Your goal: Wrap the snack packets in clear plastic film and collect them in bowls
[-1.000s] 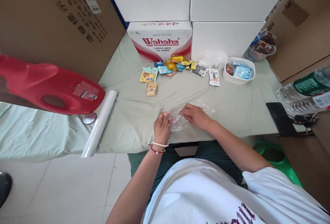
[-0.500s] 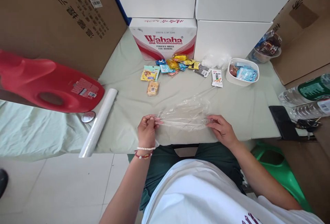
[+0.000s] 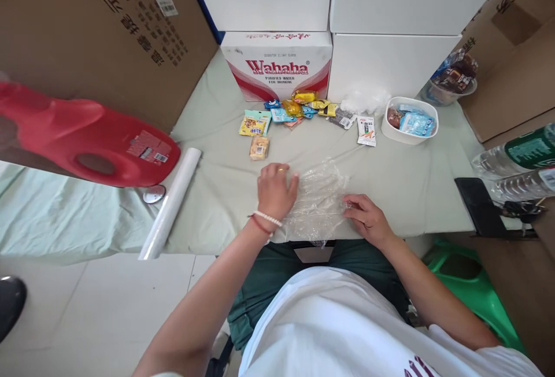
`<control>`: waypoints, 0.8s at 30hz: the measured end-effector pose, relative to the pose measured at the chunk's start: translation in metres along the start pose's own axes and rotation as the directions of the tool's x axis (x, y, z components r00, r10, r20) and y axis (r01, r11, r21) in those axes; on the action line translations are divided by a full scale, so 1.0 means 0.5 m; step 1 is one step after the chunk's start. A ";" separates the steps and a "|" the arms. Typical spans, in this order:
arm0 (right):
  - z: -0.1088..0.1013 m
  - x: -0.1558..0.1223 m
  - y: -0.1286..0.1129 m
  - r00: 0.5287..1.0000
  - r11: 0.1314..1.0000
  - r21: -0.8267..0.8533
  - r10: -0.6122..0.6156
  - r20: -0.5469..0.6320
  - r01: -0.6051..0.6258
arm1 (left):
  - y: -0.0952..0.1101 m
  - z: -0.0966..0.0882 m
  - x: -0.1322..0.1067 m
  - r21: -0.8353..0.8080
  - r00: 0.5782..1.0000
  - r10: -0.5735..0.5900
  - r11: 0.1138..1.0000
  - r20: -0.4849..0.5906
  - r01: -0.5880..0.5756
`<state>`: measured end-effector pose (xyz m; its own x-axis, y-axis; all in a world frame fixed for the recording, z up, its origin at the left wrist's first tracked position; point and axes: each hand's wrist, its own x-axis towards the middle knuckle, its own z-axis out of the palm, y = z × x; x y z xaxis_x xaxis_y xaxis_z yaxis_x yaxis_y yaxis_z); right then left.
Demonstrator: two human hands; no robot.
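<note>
A crumpled sheet of clear plastic film lies on the pale green cloth at the table's near edge. My left hand rests on the film's left side, palm down, fingers curled onto it. My right hand pinches the film's right edge with fingertips closed. The film hangs a little over the table edge between my hands.
Several snack packets lie near a Wahaha carton. A white bowl of packets stands right. A film roll and a red jug are left. Black phone and water bottles sit far right.
The film was bunched between both hands, then stretched wide. Now my left hand has moved up and right onto the film and pressed it to the cloth.
</note>
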<state>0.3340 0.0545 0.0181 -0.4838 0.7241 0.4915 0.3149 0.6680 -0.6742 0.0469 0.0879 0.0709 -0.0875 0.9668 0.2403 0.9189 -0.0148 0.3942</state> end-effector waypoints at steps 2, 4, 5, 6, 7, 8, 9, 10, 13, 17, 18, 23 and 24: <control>-0.009 -0.008 -0.009 1.000 0.999 -0.038 -0.002 -0.005 0.002 | 0.024 0.054 0.020 0.053 0.991 0.014 0.998 0.130 -0.021; -0.021 -0.021 -0.016 1.000 0.994 -0.108 0.003 -0.022 -0.006 | 0.039 0.092 0.025 0.083 0.976 0.044 0.995 0.214 -0.063; -0.028 -0.029 -0.018 0.999 0.987 -0.158 0.013 -0.037 -0.018 | 0.042 0.103 0.023 0.088 0.972 0.047 0.994 0.230 -0.069; -0.035 -0.038 -0.018 0.998 0.977 -0.211 0.027 -0.054 -0.038 | 0.042 0.109 0.020 0.084 0.974 0.033 0.995 0.224 -0.053; -0.040 -0.047 -0.017 0.996 0.963 -0.263 0.045 -0.073 -0.063 | 0.038 0.110 0.016 0.073 0.980 -0.003 0.997 0.200 -0.012; -0.044 -0.056 -0.014 0.994 0.948 -0.304 0.066 -0.092 -0.091 | 0.031 0.108 0.014 0.056 0.985 -0.061 0.997 0.163 0.052; -0.047 -0.063 -0.010 0.990 0.936 -0.331 0.088 -0.108 -0.119 | 0.023 0.104 0.011 0.034 0.983 -0.133 0.991 0.123 0.130; -0.048 -0.069 -0.005 0.987 0.928 -0.344 0.110 -0.121 -0.146 | 0.012 0.098 0.009 0.008 0.974 -0.209 0.978 0.090 0.209; -0.045 -0.069 0.012 0.976 0.920 -0.332 0.175 -0.130 -0.209 | -0.020 0.085 0.000 -0.064 0.928 -0.373 0.926 0.010 0.373; -0.038 -0.022 0.013 0.942 0.917 -0.255 0.253 -0.222 -0.307 | -0.040 0.078 -0.032 -0.080 0.909 -0.297 0.955 -0.291 0.287; -0.037 -0.006 0.008 0.925 0.912 -0.242 0.265 -0.273 -0.333 | -0.040 0.077 -0.041 -0.055 0.904 -0.238 0.971 -0.354 0.234; -0.006 0.060 -0.027 0.951 0.911 -0.307 0.210 -0.227 -0.275 | -0.032 0.074 -0.076 0.072 0.980 0.133 0.990 -0.145 -0.124; 0.004 0.063 -0.031 0.970 0.913 -0.331 0.205 -0.130 -0.238 | -0.033 0.075 -0.079 0.082 0.981 0.186 0.980 -0.055 -0.181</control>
<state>0.3121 0.0666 0.0428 -0.2984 0.8618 0.4102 0.6731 0.4948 -0.5497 0.0499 0.0596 0.0215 0.0635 0.9317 0.3576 0.9480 -0.1684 0.2702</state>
